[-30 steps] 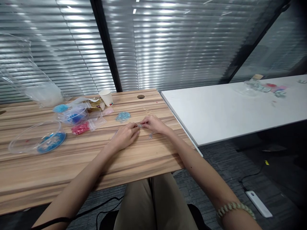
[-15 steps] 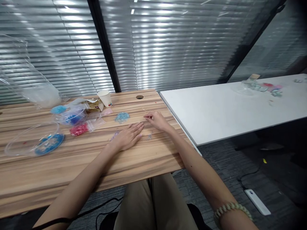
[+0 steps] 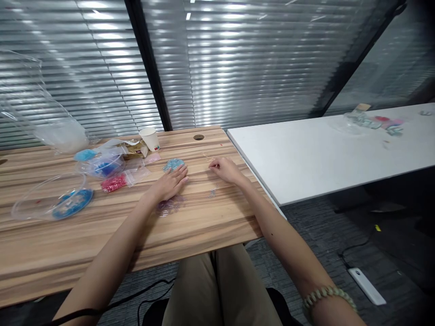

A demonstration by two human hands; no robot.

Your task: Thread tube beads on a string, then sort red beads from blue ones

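Note:
My left hand [image 3: 171, 183] is open, its fingers stretched out low over the wooden table [image 3: 142, 240]. Its fingertips reach the near edge of a small heap of light blue bits [image 3: 173, 163]. Purple clear bits [image 3: 168, 207] lie just below its palm. My right hand [image 3: 225, 170] is pinched closed near the table's right side; whatever its fingertips hold is too small to make out. A faint thin strand [image 3: 206, 156] shows beside those fingertips. Between the hands, nearer to me, lie a few small clear pieces [image 3: 212, 193].
At left are a red bead bag [image 3: 113, 183], a clear tub with blue contents [image 3: 106, 168], a clear container with a blue base [image 3: 72, 204] and a paper cup [image 3: 149, 138]. A white table [image 3: 292, 154] adjoins on the right. Window blinds stand behind.
My left hand has moved left and away from my right hand, uncovering the purple bits. My right hand stays pinched and has shifted slightly right.

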